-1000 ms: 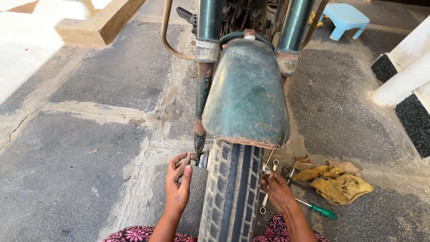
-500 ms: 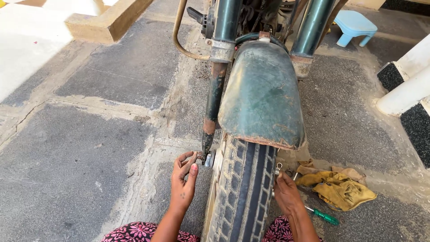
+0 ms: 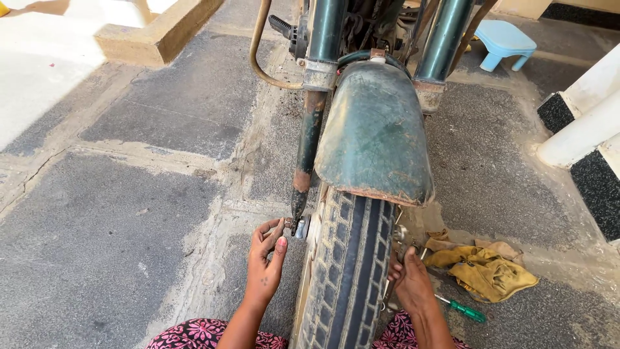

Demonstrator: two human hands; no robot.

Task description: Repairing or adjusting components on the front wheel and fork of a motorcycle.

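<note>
**A:** I'm looking down through the head camera, the only view I have. My left hand (image 3: 266, 264) is reaching in at the bottom end of the left fork leg (image 3: 309, 139), fingers half curled around a small silvery axle end (image 3: 300, 227) sticking out beside the front tyre (image 3: 347, 268). It's pinching or steadying it, not fully closed.

**B:** And the other one?

**A:** My right hand (image 3: 411, 284) is pressing in against the far side of the tyre, at the hub. The fingers are disappearing behind the tread, so I cannot tell how far they're open or whether they're holding anything.

**B:** What's worrying you?

**A:** I'm judging the wheel could shift sideways if the axle is loose, pinching fingers between tyre and fork. The rusty edge of the green mudguard (image 3: 374, 132) is hanging right above both wrists too. And the green-handled screwdriver (image 3: 462, 310) is lying just beside my right forearm, near the yellow rag (image 3: 491, 271); an elbow could knock it away.

**B:** What can't you make out?

**A:** The hub, the spokes and the whole right axle end are sitting behind the tyre. The upper forks are running out of frame at the top. A blue stool (image 3: 504, 42) is standing well apart, behind the bike.
</note>
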